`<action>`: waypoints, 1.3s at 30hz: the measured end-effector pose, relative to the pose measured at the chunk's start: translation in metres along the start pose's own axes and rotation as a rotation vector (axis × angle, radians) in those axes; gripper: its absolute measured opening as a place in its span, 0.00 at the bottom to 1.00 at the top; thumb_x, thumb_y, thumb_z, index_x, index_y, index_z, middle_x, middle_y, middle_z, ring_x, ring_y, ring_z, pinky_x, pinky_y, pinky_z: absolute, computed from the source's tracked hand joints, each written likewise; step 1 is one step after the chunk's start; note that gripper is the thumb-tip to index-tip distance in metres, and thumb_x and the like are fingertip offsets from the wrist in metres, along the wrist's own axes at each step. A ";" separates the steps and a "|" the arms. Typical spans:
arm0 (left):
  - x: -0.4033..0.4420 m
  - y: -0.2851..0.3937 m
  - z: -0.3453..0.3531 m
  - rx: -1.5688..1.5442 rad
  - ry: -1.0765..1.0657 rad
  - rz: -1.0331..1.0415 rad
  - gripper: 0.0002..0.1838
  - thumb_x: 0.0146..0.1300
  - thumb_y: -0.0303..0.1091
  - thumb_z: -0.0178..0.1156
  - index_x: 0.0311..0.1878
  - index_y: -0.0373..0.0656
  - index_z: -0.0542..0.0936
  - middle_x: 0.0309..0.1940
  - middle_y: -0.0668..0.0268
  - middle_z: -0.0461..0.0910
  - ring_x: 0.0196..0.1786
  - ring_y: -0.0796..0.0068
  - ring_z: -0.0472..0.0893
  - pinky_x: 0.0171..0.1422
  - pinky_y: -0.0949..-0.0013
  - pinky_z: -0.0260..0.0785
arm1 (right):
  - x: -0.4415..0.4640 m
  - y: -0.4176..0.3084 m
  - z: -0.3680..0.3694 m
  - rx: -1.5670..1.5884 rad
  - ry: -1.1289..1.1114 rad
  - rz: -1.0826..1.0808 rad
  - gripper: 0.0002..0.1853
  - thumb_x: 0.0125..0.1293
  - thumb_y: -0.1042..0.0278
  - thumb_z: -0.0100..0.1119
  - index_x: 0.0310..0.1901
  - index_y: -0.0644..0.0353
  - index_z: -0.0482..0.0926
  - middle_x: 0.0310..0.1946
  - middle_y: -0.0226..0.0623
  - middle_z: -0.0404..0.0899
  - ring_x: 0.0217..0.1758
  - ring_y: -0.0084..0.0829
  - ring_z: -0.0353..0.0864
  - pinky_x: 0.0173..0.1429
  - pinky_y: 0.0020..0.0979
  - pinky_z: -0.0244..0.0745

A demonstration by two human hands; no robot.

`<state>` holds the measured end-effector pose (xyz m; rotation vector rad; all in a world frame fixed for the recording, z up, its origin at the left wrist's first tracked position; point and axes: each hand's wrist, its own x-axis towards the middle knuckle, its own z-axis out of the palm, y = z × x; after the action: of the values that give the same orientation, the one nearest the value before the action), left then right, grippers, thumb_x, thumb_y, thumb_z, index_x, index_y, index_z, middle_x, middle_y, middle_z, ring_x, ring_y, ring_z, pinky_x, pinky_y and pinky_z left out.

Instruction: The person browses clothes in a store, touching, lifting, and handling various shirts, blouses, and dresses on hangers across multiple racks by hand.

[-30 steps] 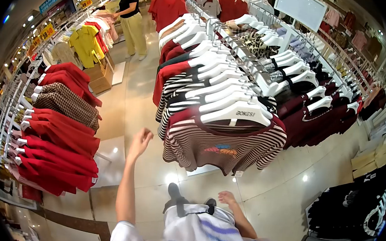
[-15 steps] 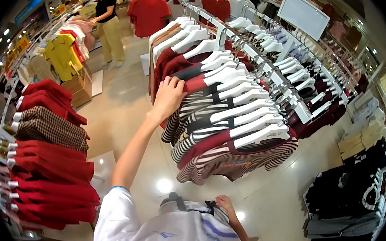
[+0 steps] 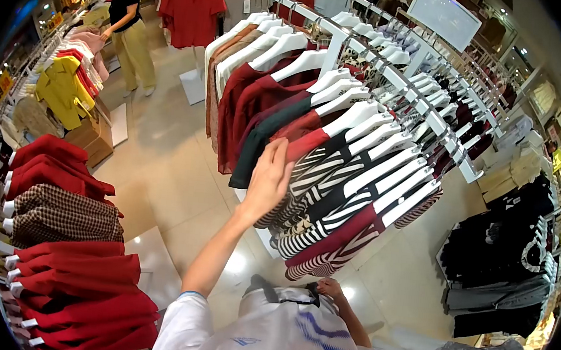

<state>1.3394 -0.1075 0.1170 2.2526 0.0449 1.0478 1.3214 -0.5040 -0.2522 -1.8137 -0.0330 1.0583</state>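
My left hand [image 3: 270, 182] is at the near side of a rack, its fingers closed at the shoulder of a red shirt [image 3: 306, 145] on a white hanger. Just left of it hangs a dark green top [image 3: 263, 140], beside dark red tops [image 3: 238, 114]. To its right is a row of black-and-white striped tops [image 3: 319, 228] with a maroon one [image 3: 338, 243] among them. Down by my waist, my right hand [image 3: 330, 288] has its fingers curled next to a small black thing [image 3: 312, 287]; what it holds is hidden.
A white rail [image 3: 396, 78] carries the hangers. Red garments [image 3: 84, 284] and a checked one [image 3: 66, 219] hang on the left rack. Black clothes [image 3: 497, 250] hang at right. A person [image 3: 126, 28] in a black top stands at the far left. Tiled floor [image 3: 166, 185] lies between.
My left hand has moved right and down with the red shirt. The tops left of it now show more of their fronts, and the striped ones have shifted right. The view has turned slightly.
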 end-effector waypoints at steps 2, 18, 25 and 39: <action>-0.003 0.000 0.000 -0.053 0.011 -0.021 0.22 0.64 0.28 0.51 0.59 0.28 0.64 0.60 0.43 0.62 0.59 0.44 0.68 0.62 0.59 0.62 | -0.002 -0.002 0.001 -0.091 0.011 -0.035 0.09 0.63 0.66 0.56 0.34 0.64 0.78 0.25 0.31 0.78 0.25 0.22 0.75 0.29 0.24 0.71; -0.003 -0.009 -0.005 -0.118 -0.027 -0.140 0.21 0.66 0.29 0.49 0.60 0.31 0.63 0.59 0.45 0.60 0.54 0.45 0.71 0.57 0.57 0.64 | -0.026 0.005 -0.013 -0.343 0.159 -0.029 0.13 0.62 0.63 0.57 0.40 0.66 0.80 0.29 0.37 0.81 0.29 0.25 0.79 0.37 0.27 0.75; -0.003 -0.002 -0.021 0.175 0.121 -0.012 0.19 0.58 0.28 0.58 0.53 0.33 0.71 0.48 0.51 0.74 0.49 0.51 0.73 0.54 0.59 0.65 | -0.059 -0.004 -0.023 -0.302 0.197 0.070 0.14 0.61 0.62 0.58 0.40 0.65 0.80 0.29 0.39 0.82 0.30 0.27 0.80 0.37 0.29 0.76; -0.015 -0.040 0.000 -0.011 0.069 -0.257 0.20 0.63 0.31 0.55 0.55 0.31 0.68 0.47 0.47 0.75 0.50 0.48 0.76 0.54 0.59 0.67 | -0.076 0.054 -0.040 -0.178 0.226 0.114 0.13 0.62 0.65 0.58 0.41 0.68 0.79 0.28 0.38 0.81 0.28 0.26 0.80 0.35 0.27 0.77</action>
<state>1.3381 -0.0805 0.0840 2.1318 0.3481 0.9832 1.2791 -0.5951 -0.2395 -2.1089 0.1167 0.9464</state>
